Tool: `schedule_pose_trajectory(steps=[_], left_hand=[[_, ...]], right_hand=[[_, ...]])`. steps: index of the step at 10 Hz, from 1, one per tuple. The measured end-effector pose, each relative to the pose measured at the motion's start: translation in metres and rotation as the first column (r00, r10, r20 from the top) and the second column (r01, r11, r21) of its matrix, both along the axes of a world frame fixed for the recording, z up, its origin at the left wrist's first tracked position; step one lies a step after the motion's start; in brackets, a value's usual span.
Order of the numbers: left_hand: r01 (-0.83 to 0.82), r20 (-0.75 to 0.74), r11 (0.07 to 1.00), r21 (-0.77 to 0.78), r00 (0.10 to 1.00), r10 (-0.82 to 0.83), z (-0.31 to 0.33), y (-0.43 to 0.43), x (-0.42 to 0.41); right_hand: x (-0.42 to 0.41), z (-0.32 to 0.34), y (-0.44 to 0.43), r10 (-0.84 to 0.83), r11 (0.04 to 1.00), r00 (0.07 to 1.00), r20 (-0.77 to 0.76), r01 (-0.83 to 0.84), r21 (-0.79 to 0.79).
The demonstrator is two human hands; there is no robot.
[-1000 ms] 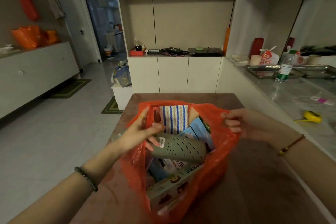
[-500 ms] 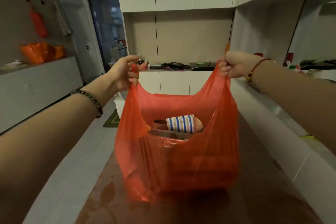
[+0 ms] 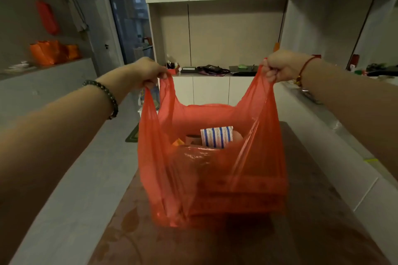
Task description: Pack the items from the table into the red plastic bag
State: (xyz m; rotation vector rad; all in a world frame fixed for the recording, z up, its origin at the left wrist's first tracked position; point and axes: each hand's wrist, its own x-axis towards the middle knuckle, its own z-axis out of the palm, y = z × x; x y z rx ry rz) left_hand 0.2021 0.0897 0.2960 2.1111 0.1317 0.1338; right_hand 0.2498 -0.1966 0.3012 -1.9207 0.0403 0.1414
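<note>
Head view, the only camera: the left hand (image 3: pixel 148 72) and the right hand (image 3: pixel 280 66) each have their fingers clamped on one handle loop of the red plastic bag (image 3: pixel 212 170), arms stretched forward and apart so that the mouth gapes between them. The bag hangs at the centre of the scene above the brown table (image 3: pixel 318 217); its underside looks close to the tabletop, though whether it touches cannot be told. Inside, a blue-and-white striped cloth (image 3: pixel 216 136) stands near the far wall of the bag, with an orange item (image 3: pixel 178 142) just to its left; lower shapes show only as dark masses through the film. No loose item is visible on the bare parts of the table, so the packing appears complete and the step in hand is judged to be lifting or settling the loaded bag. To do this well, both handles should be raised evenly, since a tilt toward either side would let the upright cloth and the boxes beneath slide to a corner. The film is thin and already drawn taut in creases below the right handle, so a smooth pull rather than a jerk is advisable, and bringing the two handles together would narrow the mouth and steady the load.
</note>
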Motion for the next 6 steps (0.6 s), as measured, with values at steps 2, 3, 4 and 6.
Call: schedule_pose_trajectory(steps=[2,3,4,6], left_hand=[[0.183,-0.034,0.979,-0.091,0.982,-0.187,-0.030,0.000,-0.011],[0.197,-0.007,0.974,-0.111,0.980,-0.199,-0.044,0.000,-0.017],[0.193,-0.008,0.975,-0.115,0.981,-0.195,-0.050,-0.002,-0.027],[0.230,-0.018,0.957,-0.178,0.971,-0.236,-0.062,-0.003,-0.044]], right_hand=[[-0.010,-0.030,-0.003,-0.013,0.997,0.999,0.029,0.015,-0.074],[-0.023,-0.039,-0.004,-0.021,0.994,0.998,0.052,0.026,-0.106],[-0.038,-0.043,-0.007,-0.049,0.989,0.996,0.071,0.058,-0.135],[-0.088,-0.036,-0.009,-0.113,0.950,0.964,0.239,0.175,-0.257]])
